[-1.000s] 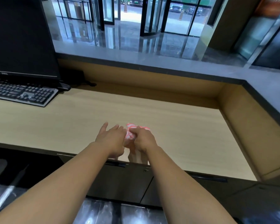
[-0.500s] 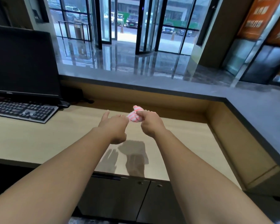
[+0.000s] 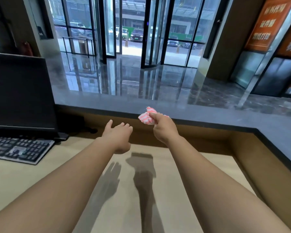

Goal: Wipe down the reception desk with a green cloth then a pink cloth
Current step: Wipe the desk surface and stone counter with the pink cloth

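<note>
My right hand (image 3: 164,129) grips a bunched pink-and-white striped cloth (image 3: 146,117), held in the air in front of the dark grey upper counter (image 3: 225,117) of the reception desk. My left hand (image 3: 118,135) hovers to its left, fingers apart, holding nothing. Both hands are above the light wooden desk surface (image 3: 175,190), where their shadows fall. No green cloth is in view.
A black monitor (image 3: 20,93) and a black keyboard (image 3: 18,148) stand at the left on the desk. A raised wooden wall (image 3: 262,165) and grey counter bound the desk at the back and right. Beyond lie a glossy lobby floor and glass doors.
Both hands rose from the desk surface and moved away from me. The left hand let go of the cloth and drew apart from the right. The camera tilted up.
</note>
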